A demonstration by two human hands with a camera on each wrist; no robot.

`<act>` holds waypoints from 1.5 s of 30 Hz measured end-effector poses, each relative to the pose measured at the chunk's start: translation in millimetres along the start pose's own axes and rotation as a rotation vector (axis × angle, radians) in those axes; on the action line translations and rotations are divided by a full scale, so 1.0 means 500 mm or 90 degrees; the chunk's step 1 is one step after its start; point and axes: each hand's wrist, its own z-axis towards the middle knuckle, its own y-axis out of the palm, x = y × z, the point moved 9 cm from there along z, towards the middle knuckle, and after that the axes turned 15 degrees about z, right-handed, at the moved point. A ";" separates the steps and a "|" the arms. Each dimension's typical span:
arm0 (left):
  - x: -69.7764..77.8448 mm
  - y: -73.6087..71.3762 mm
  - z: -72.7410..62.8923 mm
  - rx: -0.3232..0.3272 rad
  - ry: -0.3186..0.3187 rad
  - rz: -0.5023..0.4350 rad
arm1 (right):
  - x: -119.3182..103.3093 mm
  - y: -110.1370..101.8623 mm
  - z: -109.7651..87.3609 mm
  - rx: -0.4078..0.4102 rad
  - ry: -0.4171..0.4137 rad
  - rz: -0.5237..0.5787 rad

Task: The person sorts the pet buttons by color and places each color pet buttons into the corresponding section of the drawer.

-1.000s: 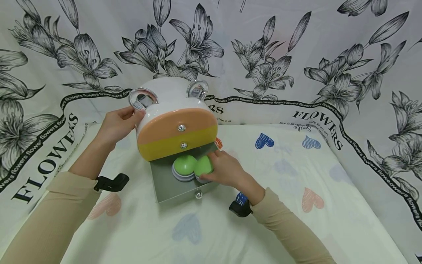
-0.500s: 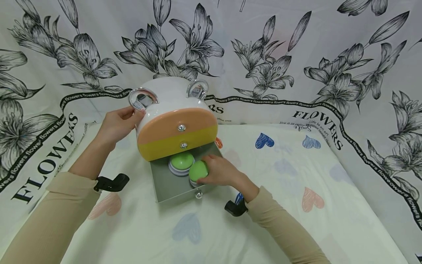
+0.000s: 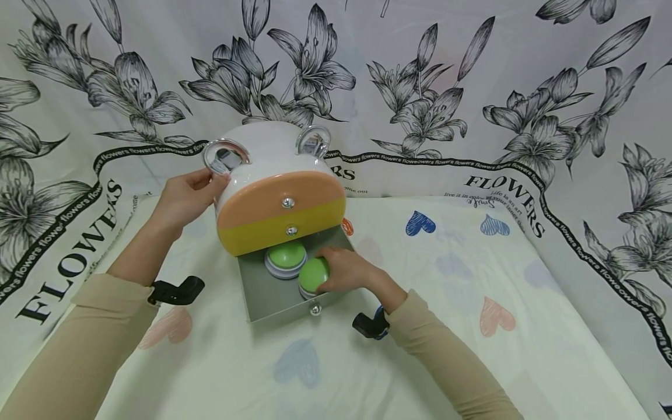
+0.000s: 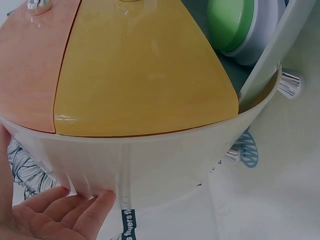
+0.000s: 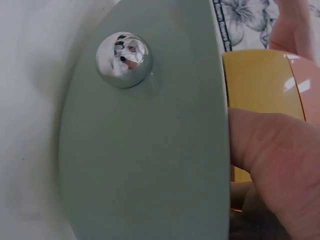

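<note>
A small glossy white chest of drawers [image 3: 273, 143] with orange and yellow drawer fronts and two silver ear-shaped loops stands on the cloth. Its grey-green bottom drawer [image 3: 265, 303] is pulled out. Two green-domed round pieces with white bases sit in it: the left round piece [image 3: 286, 254] lies nearer the chest, the right round piece [image 3: 313, 274] near the drawer front. My right hand [image 3: 347, 269] holds the right piece from its right side. My left hand [image 3: 186, 198] presses fingertips against the chest's left side, just below the ear loop [image 3: 227, 155].
A pale cloth [image 3: 420, 361] printed with hearts lies under the chest. Behind it hangs a white curtain [image 3: 399, 52] with black line-drawn flowers. A silver knob [image 3: 315, 309] sticks out from the drawer's front.
My right hand has shifted the right round piece left and toward the drawer front. The left piece has slid a little left, away from it. My left hand has stayed put.
</note>
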 end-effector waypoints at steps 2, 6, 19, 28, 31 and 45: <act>-0.001 0.000 0.001 -0.002 0.000 -0.002 | -0.001 0.002 0.002 -0.012 0.006 0.004; -0.001 0.000 0.001 -0.004 0.002 -0.004 | -0.002 0.007 0.004 -0.036 0.012 0.005; 0.000 -0.003 0.001 -0.002 0.003 -0.004 | -0.016 -0.010 -0.011 0.019 -0.021 0.026; -0.001 -0.001 0.001 -0.005 0.004 -0.002 | -0.056 -0.051 -0.069 0.198 -0.090 0.124; -0.001 -0.001 0.002 -0.006 0.004 -0.004 | -0.066 -0.055 -0.091 0.242 -0.125 0.141; -0.001 -0.001 0.000 -0.007 -0.002 -0.008 | -0.090 -0.006 -0.192 0.342 -0.252 0.101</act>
